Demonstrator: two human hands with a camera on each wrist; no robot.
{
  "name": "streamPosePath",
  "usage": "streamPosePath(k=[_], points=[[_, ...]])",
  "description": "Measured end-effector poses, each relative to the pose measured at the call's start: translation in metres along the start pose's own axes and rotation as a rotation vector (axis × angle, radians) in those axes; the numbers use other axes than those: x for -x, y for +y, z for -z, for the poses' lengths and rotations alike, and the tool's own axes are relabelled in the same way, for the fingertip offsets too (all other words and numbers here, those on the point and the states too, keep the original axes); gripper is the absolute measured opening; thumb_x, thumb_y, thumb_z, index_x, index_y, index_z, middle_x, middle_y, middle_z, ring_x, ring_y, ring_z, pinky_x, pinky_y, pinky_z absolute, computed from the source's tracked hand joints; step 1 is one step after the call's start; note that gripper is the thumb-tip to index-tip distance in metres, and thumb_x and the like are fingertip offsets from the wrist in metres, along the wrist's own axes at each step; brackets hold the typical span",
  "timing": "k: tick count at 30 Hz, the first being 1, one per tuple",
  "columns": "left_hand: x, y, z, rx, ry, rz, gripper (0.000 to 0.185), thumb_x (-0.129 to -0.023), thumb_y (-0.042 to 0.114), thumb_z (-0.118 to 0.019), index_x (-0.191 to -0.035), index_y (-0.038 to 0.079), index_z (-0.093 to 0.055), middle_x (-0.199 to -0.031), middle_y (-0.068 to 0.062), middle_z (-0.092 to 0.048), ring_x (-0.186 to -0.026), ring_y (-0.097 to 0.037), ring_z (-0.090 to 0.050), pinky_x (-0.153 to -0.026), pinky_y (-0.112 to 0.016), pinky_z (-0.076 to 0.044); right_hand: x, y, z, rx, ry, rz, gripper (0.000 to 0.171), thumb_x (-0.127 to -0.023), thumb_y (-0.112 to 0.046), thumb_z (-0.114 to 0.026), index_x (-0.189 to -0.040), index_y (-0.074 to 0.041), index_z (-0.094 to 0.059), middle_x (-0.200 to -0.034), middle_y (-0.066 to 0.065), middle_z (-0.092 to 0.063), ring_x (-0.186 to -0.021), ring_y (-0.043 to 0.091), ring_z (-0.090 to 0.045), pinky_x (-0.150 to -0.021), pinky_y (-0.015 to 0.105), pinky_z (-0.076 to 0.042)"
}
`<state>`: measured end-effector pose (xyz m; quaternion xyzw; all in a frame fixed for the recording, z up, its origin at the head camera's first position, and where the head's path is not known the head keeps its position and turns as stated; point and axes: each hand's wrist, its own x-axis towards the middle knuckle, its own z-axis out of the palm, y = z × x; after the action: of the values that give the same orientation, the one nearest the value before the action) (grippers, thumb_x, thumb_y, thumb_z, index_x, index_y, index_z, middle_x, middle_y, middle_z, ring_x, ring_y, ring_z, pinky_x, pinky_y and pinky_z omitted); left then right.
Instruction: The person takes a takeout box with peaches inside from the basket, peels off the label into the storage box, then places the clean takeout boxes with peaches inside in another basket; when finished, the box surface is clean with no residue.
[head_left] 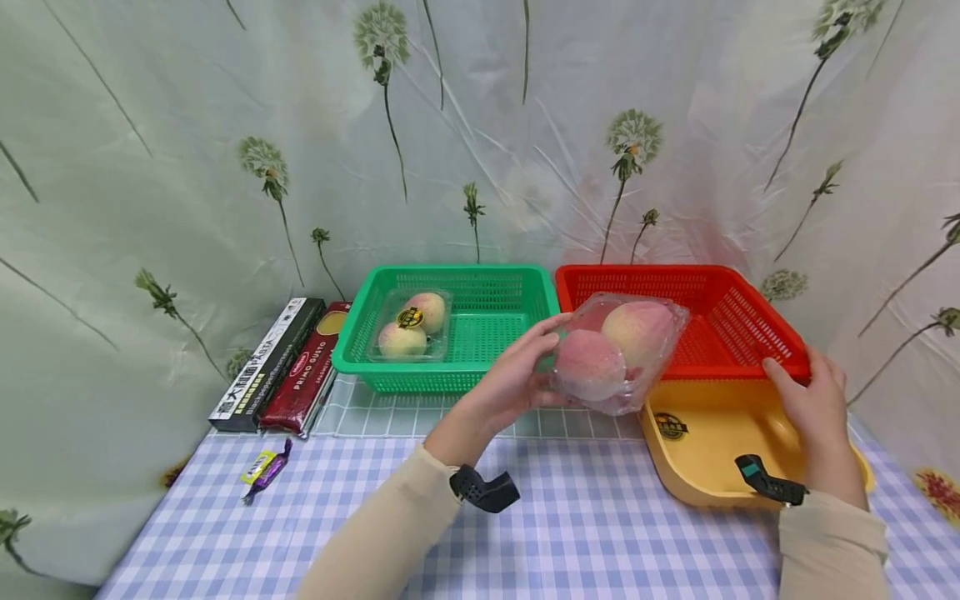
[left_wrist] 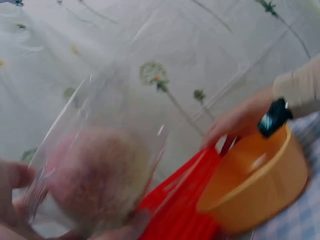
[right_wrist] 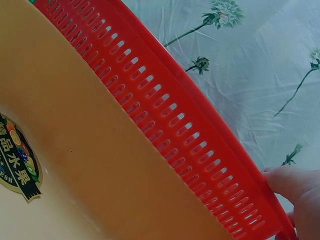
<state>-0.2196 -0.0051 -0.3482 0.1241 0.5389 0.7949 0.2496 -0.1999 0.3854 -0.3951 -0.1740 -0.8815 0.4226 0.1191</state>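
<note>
Plastic peach pk [head_left: 621, 352] in L hand [head_left: 516, 379].

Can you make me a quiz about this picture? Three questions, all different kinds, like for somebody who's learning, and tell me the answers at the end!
1. True or false: the right hand grips the red basket.

2. Fill in the blank: the left hand holds a clear pack of round, pinkish ____.

3. Pick one: how many fruits sit in the green basket?
A) one
B) two
C) five

Key:
1. True
2. peaches
3. B
</note>
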Motion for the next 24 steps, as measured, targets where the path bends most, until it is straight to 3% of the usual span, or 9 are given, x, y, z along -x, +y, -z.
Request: streamPosePath(k=[6, 11, 15, 21, 24], points=[[-0.032, -0.002, -0.038, 0.081, 0.183, -0.035, 0.035, -0.103, 0.031, -0.052, -0.136, 0.039, -0.057, -0.142, 0.000, -0.049, -0.122, -0.035, -0.052, -0.099, -0.064, -0.048, -0.001, -0.003, 0.001, 0.009, 0.007, 0.006, 0.080, -0.102, -0.044, -0.041, -0.159, 0.000, -0.005, -0.161, 0.035, 0.002, -0.140, 0.061, -0.016, -0.115, 0.071, -0.019], [-0.060, -0.007, -0.062, 0.040, 0.313, -0.063, 0.035, -0.102, 0.030, -0.054, -0.135, 0.039, -0.056, -0.138, 0.001, -0.054, -0.121, -0.029, -0.053, -0.096, -0.063, -0.050, -0.001, -0.003, -0.001, 0.014, 0.012, 0.014, 0.079, -0.103, -0.043, -0.040, -0.159, 0.001, -0.006, -0.161, 0.035, 0.002, -0.141, 0.060, -0.016, -0.116, 0.070, -0.019], [-0.077, -0.012, -0.068, -0.004, 0.396, -0.079, 0.037, -0.102, 0.031, -0.054, -0.137, 0.039, -0.053, -0.136, 0.001, -0.056, -0.119, -0.027, -0.056, -0.096, -0.059, -0.052, -0.001, -0.002, -0.004, 0.006, 0.003, 0.006, 0.079, -0.103, -0.044, -0.041, -0.159, -0.002, -0.005, -0.162, 0.033, 0.003, -0.141, 0.060, -0.016, -0.115, 0.070, -0.021], [-0.097, -0.013, -0.073, -0.175, 0.509, -0.090, 0.038, -0.102, 0.032, -0.055, -0.139, 0.038, -0.051, -0.142, 0.002, -0.054, -0.123, -0.020, -0.052, -0.099, -0.049, -0.053, -0.003, -0.005, -0.004, -0.002, 0.001, -0.007, 0.080, -0.102, -0.045, -0.041, -0.160, -0.004, -0.004, -0.163, 0.032, 0.004, -0.142, 0.060, -0.016, -0.115, 0.070, -0.021], [-0.108, -0.014, -0.076, -0.255, 0.544, -0.064, 0.038, -0.102, 0.033, -0.055, -0.139, 0.035, -0.051, -0.142, 0.001, -0.052, -0.124, -0.019, -0.050, -0.101, -0.047, -0.051, -0.005, -0.005, -0.003, 0.007, 0.008, -0.004, 0.080, -0.102, -0.045, -0.041, -0.160, -0.003, -0.005, -0.163, 0.032, 0.003, -0.142, 0.060, -0.017, -0.115, 0.070, -0.022]])
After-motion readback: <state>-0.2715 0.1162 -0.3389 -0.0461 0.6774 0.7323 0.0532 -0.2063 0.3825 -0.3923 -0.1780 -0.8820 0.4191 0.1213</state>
